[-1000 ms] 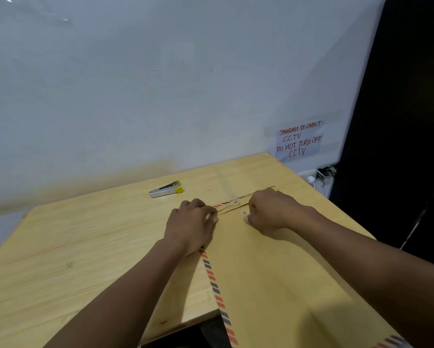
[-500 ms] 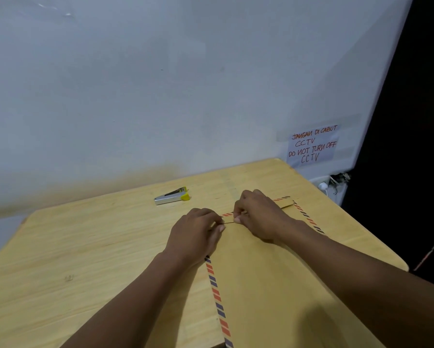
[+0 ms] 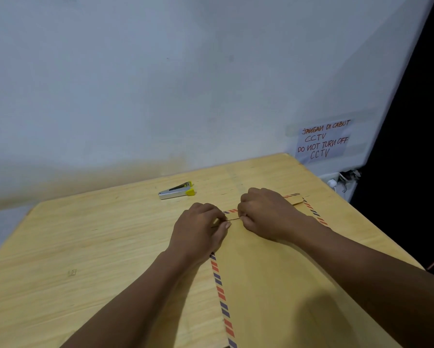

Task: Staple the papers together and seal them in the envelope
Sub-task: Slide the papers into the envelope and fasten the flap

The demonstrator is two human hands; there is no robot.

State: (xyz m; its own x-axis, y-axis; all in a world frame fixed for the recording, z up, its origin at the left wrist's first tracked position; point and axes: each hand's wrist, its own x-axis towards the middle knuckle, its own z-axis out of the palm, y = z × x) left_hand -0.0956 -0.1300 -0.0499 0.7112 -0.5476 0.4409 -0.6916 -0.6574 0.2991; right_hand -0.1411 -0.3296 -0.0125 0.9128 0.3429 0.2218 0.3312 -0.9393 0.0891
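Envelope flap (image 3: 294,200) lies folded now, right hand (image 3: 266,214) slid up to left hand (image 3: 198,228), curled fingers (image 3: 226,224) pinching its edge; I'd call sealing close.

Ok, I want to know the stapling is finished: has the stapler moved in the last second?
No. The stapler keeps its spot and angle relative to the table's far right corner; only the camera shifted.

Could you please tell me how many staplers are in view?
1. The stapler lies on the table beyond the left hand, away from the envelope; another might hide beneath the forearms.
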